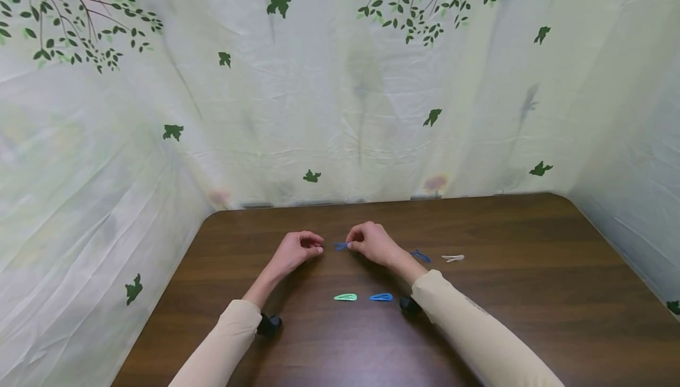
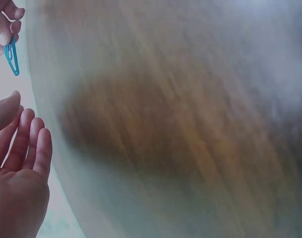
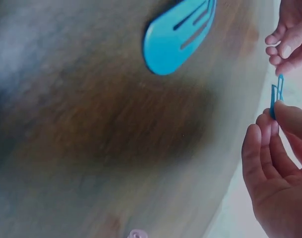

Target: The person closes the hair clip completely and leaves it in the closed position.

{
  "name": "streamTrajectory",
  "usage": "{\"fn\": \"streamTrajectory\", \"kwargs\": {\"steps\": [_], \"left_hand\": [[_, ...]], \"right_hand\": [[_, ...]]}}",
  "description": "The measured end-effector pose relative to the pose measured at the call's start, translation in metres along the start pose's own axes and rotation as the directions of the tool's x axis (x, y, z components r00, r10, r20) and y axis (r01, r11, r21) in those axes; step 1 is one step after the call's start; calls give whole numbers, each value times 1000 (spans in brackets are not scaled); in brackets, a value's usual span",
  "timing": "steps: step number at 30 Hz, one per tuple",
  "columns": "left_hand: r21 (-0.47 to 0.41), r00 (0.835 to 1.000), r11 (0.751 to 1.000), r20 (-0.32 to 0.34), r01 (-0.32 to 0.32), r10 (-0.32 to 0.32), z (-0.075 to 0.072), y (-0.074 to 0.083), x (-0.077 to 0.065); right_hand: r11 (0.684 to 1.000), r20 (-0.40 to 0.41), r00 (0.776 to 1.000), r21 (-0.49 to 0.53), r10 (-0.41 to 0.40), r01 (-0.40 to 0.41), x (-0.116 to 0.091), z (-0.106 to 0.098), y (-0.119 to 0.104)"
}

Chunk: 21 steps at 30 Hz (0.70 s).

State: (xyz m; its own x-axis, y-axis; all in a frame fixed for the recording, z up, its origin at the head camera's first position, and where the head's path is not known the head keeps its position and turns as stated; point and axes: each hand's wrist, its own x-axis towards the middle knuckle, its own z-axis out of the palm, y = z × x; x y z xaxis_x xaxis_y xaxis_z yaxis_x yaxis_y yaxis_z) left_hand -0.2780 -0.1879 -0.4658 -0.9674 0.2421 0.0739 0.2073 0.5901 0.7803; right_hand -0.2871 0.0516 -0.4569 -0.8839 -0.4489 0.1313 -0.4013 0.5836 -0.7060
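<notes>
A small blue snap hair clip (image 1: 340,246) is pinched at one end between the thumb and fingers of my right hand (image 1: 375,244), above the far half of the table. Its two arms look sprung apart in the right wrist view, where the held clip (image 3: 274,101) points toward the other hand. Just left of the clip, my left hand (image 1: 298,250) holds nothing. The left wrist view shows that hand's loosely bent fingers (image 2: 29,144), with a gap between them and the held clip (image 2: 12,58).
Nearer me on the brown wooden table (image 1: 329,351) lie a green hair clip (image 1: 345,297) and a blue one (image 1: 381,297). Right of my right hand are another blue clip (image 1: 421,256) and a pale clip (image 1: 453,258). A leaf-patterned cloth (image 1: 340,110) hangs behind the table.
</notes>
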Motion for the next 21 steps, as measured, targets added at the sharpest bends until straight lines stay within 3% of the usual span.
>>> {"fn": "streamTrajectory", "kwargs": {"steps": [21], "left_hand": [[-37, 999, 998, -4, -51, 51, -1, 18, -11]], "right_hand": [[999, -69, 998, 33, -11, 13, -20, -12, -9]]}}
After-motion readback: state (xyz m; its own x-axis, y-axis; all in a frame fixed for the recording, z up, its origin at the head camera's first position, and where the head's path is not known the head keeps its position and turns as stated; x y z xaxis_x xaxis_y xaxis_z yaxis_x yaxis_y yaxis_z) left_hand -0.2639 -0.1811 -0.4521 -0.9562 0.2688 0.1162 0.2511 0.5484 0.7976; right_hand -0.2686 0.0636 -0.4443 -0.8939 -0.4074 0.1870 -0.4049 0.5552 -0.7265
